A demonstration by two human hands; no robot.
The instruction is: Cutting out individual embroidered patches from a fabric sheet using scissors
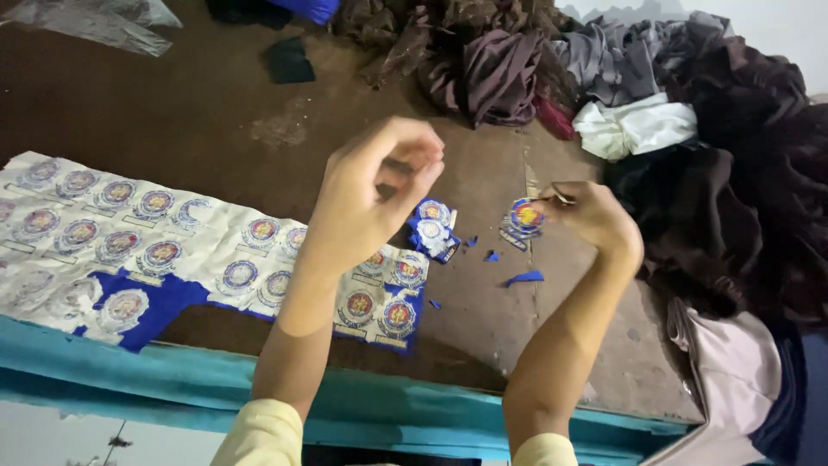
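Left hand is up off the table, fingers curled in with the tips pinched near the thumb; can't tell if there's anything in there. Right hand is closed around a small round badge, pinching its edge, with something thin and metal sticking out of the grip, too small to tell what. A little stack of cut badges sits just left of that badge, between the two hands, and blue scraps are scattered just below it. The uncut sheet runs well off to the left, its bottom edge close to the table's teal front edge. The clothes pile crowds right behind the badge. Bare brown tabletop opens up far left of it, above the sheet.
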